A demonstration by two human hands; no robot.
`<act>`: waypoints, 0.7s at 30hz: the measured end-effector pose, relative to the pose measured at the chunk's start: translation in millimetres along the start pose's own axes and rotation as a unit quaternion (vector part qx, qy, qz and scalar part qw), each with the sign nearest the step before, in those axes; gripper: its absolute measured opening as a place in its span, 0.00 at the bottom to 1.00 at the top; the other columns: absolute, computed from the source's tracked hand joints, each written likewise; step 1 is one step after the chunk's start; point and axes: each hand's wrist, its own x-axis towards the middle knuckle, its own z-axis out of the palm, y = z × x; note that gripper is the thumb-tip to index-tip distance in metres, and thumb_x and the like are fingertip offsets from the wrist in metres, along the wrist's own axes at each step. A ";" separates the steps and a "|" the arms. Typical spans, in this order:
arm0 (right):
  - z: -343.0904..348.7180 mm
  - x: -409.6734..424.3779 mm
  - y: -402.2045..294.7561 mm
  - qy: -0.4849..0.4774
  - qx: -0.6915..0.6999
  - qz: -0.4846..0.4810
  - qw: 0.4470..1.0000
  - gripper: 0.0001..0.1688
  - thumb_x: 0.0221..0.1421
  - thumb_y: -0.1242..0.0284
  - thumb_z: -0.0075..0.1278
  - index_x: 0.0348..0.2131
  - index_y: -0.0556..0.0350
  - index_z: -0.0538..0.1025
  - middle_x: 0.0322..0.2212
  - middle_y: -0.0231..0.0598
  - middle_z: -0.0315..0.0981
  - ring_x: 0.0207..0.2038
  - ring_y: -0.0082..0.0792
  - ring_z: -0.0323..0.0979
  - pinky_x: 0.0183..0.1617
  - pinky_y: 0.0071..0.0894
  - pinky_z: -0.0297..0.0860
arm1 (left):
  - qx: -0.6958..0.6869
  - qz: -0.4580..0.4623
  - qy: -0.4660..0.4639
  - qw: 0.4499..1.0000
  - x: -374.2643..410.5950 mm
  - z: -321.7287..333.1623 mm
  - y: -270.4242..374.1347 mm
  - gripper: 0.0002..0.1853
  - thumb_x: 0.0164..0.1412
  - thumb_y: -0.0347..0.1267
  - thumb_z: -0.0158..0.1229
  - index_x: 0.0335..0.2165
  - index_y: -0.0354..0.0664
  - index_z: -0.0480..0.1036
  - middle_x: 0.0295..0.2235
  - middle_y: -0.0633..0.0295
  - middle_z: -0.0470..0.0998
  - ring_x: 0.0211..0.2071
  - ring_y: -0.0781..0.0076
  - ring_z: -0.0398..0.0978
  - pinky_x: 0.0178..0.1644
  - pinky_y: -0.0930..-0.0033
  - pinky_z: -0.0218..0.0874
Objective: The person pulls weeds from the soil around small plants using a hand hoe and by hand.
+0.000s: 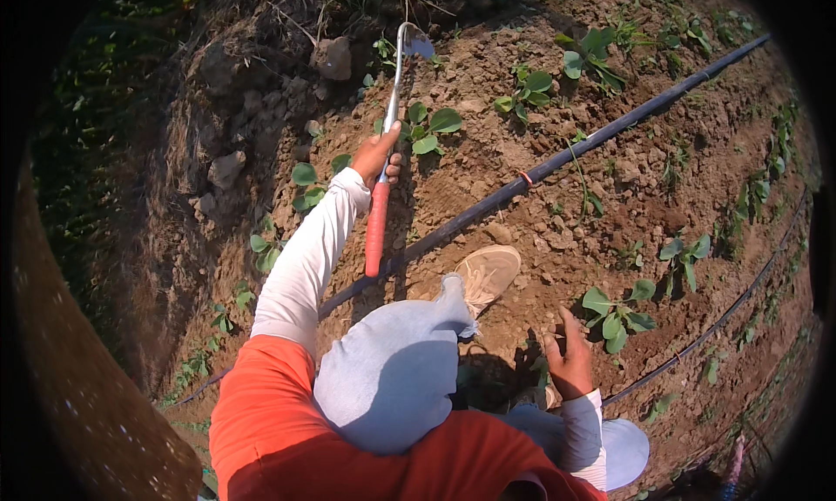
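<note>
My left hand (379, 157) grips the metal shaft of a hand hoe (393, 109) just above its red handle (376, 233). The hoe's flat blade (418, 42) rests at or near the soil by the dark bank, at the top of the view. Close to the left hand stands a broad-leaved seedling (428, 127). My right hand (572, 357) is held low on the right with its fingers apart and nothing in it. Beside that hand grows another seedling (617, 315).
A black irrigation pipe (477, 208) crosses the soil diagonally, with a red ring around it. A thinner line (725, 319) runs along the right. More seedlings (591, 57) and small weeds dot the bed. Rocks (226, 169) sit in the left bank. My shoe (494, 272) is beside the pipe.
</note>
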 end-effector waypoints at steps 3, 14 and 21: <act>5.4 1.0 4.0 -0.008 -0.008 -0.009 1.000 0.28 0.49 0.77 0.48 0.51 0.56 0.63 0.34 0.48 0.72 0.37 0.39 0.72 0.42 0.31 0.66 | 0.018 0.083 0.025 0.996 -1.8 3.5 10.7 0.22 0.53 0.51 0.53 0.26 0.48 0.57 0.13 0.70 0.62 0.09 0.82 0.58 0.12 0.77 0.53; 1.8 4.6 1.7 -0.086 0.021 0.058 0.994 0.27 0.50 0.75 0.48 0.50 0.62 0.63 0.41 0.57 0.68 0.41 0.48 0.70 0.44 0.34 0.65 | -0.032 -0.038 -0.053 0.997 -29.3 -7.0 -33.0 0.20 0.54 0.50 0.53 0.25 0.50 0.56 0.12 0.71 0.61 0.08 0.82 0.57 0.11 0.77 0.52; 4.3 5.4 0.0 -0.096 0.024 0.057 0.993 0.27 0.51 0.74 0.48 0.51 0.62 0.63 0.41 0.57 0.68 0.43 0.49 0.69 0.46 0.36 0.65 | -0.052 0.104 0.019 0.993 -3.7 -15.7 21.1 0.20 0.56 0.50 0.51 0.27 0.46 0.60 0.15 0.69 0.64 0.11 0.82 0.60 0.14 0.79 0.54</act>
